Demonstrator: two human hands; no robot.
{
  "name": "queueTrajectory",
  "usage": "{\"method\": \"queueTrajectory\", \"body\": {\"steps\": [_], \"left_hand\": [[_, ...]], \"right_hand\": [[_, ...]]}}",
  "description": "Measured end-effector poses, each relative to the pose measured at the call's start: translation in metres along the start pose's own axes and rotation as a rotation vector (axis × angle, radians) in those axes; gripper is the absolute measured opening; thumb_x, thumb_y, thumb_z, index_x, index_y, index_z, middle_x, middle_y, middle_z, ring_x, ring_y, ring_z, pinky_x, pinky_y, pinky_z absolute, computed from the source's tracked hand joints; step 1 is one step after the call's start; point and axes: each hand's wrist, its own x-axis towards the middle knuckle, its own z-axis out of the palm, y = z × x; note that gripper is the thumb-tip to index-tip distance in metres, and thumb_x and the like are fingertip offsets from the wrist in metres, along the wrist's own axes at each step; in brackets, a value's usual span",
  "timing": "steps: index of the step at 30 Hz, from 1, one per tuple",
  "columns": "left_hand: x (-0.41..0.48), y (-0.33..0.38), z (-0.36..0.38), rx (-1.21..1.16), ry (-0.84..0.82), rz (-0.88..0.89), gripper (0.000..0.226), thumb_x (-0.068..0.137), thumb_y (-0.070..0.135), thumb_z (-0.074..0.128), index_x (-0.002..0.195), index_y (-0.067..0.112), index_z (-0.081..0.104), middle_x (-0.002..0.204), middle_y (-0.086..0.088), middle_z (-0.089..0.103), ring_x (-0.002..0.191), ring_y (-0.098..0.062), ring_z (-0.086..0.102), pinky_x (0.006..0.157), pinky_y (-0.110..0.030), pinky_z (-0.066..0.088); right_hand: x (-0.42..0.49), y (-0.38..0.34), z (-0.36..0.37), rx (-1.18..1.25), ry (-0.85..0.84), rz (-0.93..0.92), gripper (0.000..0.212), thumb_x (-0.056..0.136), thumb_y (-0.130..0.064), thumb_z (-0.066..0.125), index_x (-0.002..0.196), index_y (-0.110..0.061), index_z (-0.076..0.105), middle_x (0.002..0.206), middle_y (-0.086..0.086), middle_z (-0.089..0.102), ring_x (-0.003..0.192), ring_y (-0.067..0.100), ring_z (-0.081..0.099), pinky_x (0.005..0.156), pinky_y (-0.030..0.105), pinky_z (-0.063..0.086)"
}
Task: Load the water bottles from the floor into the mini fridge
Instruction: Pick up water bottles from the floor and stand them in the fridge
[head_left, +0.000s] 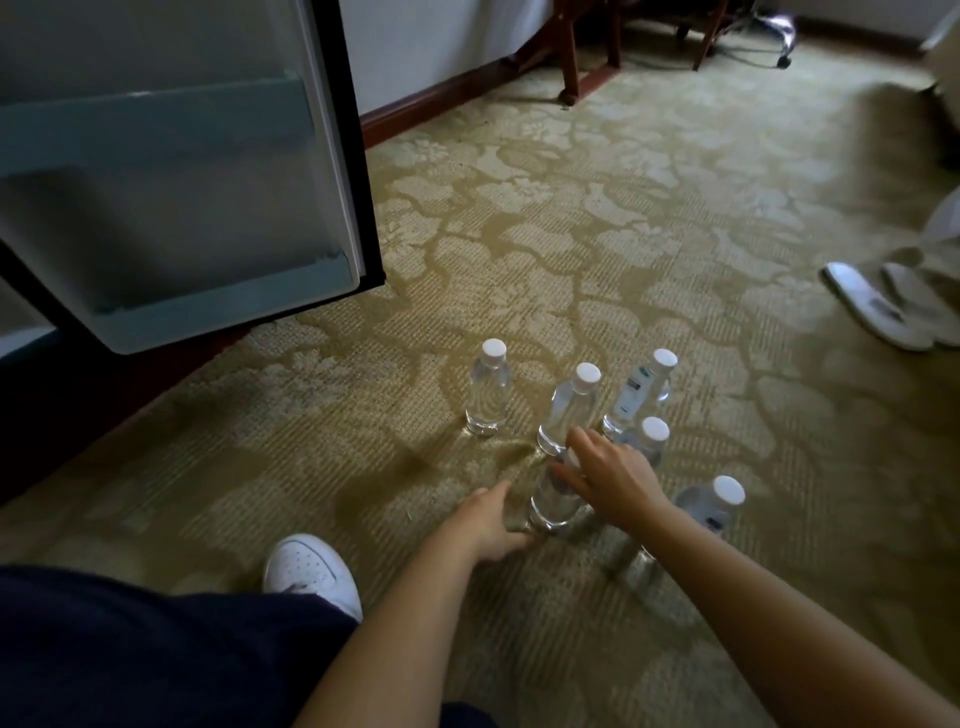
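Several clear water bottles with white caps stand on the patterned carpet, among them a far-left bottle (488, 391), a middle bottle (569, 410) and a labelled bottle (638, 397). My right hand (610, 480) grips the top of the nearest bottle (553, 504), covering its cap. My left hand (491, 522) lies low beside that bottle's base with thumb and fingers spread; I cannot tell whether it touches. Another bottle (712, 505) stands right of my right forearm. The mini fridge door (182, 208) hangs open at upper left, its door shelf (218, 304) bare. The fridge interior is out of view.
My white shoe (311, 571) and dark trouser leg fill the lower left. White slippers (878, 306) lie on the carpet at right. Wooden furniture legs (571, 67) and an office chair base (774, 31) stand at the back by the wall.
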Motion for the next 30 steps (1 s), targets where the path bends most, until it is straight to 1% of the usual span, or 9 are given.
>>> {"method": "queueTrajectory", "body": {"steps": [5,8,12,16,18,22,25,28,30], "left_hand": [[-0.006,0.004,-0.010,-0.062,0.040,0.040,0.084,0.086,0.026,0.065,0.151,0.029,0.012,0.158,-0.002,0.018,0.143,-0.026,0.025,0.114,-0.040,0.029],[-0.010,0.006,-0.019,-0.144,0.101,0.161,0.083,0.082,0.027,0.070,0.148,0.027,0.020,0.153,-0.002,0.032,0.135,-0.022,0.038,0.104,-0.030,0.035],[-0.022,0.010,-0.042,-0.342,0.336,0.325,0.080,0.076,0.030,0.075,0.142,0.023,0.031,0.141,0.001,0.044,0.130,-0.021,0.045,0.099,-0.029,0.038],[-0.039,0.014,-0.071,-0.457,0.597,0.439,0.072,0.068,0.040,0.079,0.128,0.026,0.042,0.122,0.004,0.058,0.111,-0.016,0.058,0.092,-0.042,0.052],[-0.052,0.016,-0.094,-0.440,0.673,0.479,0.068,0.068,0.042,0.079,0.124,0.026,0.045,0.117,0.005,0.060,0.103,-0.014,0.060,0.087,-0.040,0.054],[-0.086,0.016,-0.150,-0.240,0.662,0.507,0.072,0.064,0.054,0.076,0.124,0.025,0.048,0.113,0.008,0.062,0.098,-0.012,0.060,0.082,-0.033,0.054],[-0.112,0.010,-0.194,-0.069,0.722,0.502,0.071,0.063,0.053,0.078,0.122,0.022,0.052,0.100,0.012,0.058,0.091,-0.009,0.056,0.076,-0.026,0.048],[-0.138,-0.001,-0.232,-0.013,0.778,0.507,0.057,0.065,0.046,0.080,0.112,0.020,0.058,0.091,0.012,0.059,0.082,-0.007,0.056,0.068,-0.019,0.045],[-0.154,-0.010,-0.255,0.054,0.820,0.480,0.054,0.065,0.049,0.079,0.106,0.019,0.062,0.095,0.008,0.061,0.084,-0.008,0.056,0.071,-0.023,0.048]], "right_hand": [[0.007,-0.009,-0.022,0.085,0.142,-0.145,0.048,0.090,-0.052,0.040,0.096,-0.007,0.053,0.083,0.008,0.067,0.060,0.026,0.065,0.047,0.038,0.051],[0.014,-0.025,-0.050,0.184,0.232,-0.232,0.045,0.088,-0.050,0.042,0.092,-0.007,0.054,0.077,0.005,0.065,0.054,0.022,0.062,0.045,0.031,0.046],[0.030,-0.053,-0.094,0.351,0.346,-0.274,0.038,0.086,-0.048,0.050,0.091,-0.012,0.057,0.074,-0.012,0.051,0.054,0.001,0.047,0.050,0.014,0.033],[0.046,-0.080,-0.133,0.528,0.441,-0.260,0.026,0.083,-0.048,0.052,0.091,-0.023,0.053,0.071,-0.014,0.050,0.058,0.000,0.047,0.053,0.017,0.038],[0.055,-0.094,-0.152,0.597,0.464,-0.268,0.020,0.083,-0.047,0.053,0.091,-0.028,0.050,0.072,-0.012,0.052,0.058,0.003,0.048,0.053,0.023,0.042],[0.074,-0.121,-0.182,0.654,0.505,-0.247,0.017,0.086,-0.035,0.061,0.093,-0.025,0.049,0.071,-0.009,0.053,0.060,0.009,0.050,0.055,0.032,0.044],[0.089,-0.147,-0.202,0.717,0.538,-0.283,0.014,0.088,-0.028,0.062,0.091,-0.020,0.051,0.069,-0.007,0.052,0.057,0.005,0.047,0.052,0.022,0.040],[0.107,-0.180,-0.219,0.760,0.583,-0.330,0.016,0.088,-0.026,0.063,0.091,-0.015,0.052,0.068,-0.008,0.050,0.060,0.005,0.048,0.052,0.017,0.039],[0.118,-0.204,-0.230,0.766,0.589,-0.357,0.018,0.088,-0.027,0.062,0.092,-0.012,0.052,0.068,-0.009,0.049,0.061,0.003,0.048,0.054,0.016,0.039]]}}
